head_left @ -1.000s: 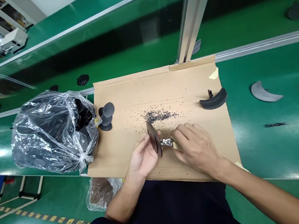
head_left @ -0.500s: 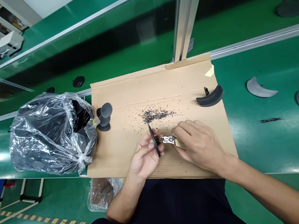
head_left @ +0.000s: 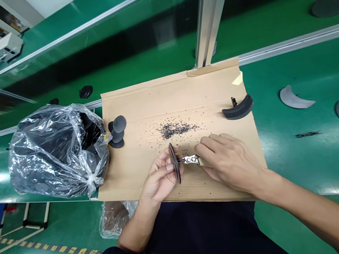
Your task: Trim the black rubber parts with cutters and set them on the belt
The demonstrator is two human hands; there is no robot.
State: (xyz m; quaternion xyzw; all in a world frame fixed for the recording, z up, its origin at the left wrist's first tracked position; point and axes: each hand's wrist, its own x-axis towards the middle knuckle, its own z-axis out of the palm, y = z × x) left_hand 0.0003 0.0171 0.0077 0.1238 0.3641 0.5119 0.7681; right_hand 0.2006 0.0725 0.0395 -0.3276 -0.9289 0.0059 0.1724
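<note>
The green table (head_left: 320, 161) is extending across the work area, and a cardboard sheet (head_left: 145, 100) is covering its middle. A clear plastic bag (head_left: 49, 152) of dark pieces is occupying the space beside the sheet's left edge, its mouth facing the sheet. A metal post (head_left: 215, 11) is rising at the sheet's far edge, blocking part of the area behind. The right hand (head_left: 225, 156) is closing around the handles of a metal-headed tool (head_left: 191, 159) and is hiding most of them. The left hand (head_left: 158, 177), partly curled, is gripping a thin dark piece (head_left: 175, 165) between thumb and fingers. This piece is standing edge-on above the sheet's near half, and the tool's tip is reaching its right face; whether the jaws are biting on it cannot be told. A black curved part (head_left: 239, 108) is lying near the sheet's right edge. A grey crescent (head_left: 295, 97) is resting farther right on the table. Dark discs (head_left: 118, 127) are overlapping beside the bag's mouth. Small black bits (head_left: 176, 129) are lying scattered just beyond the hands.
</note>
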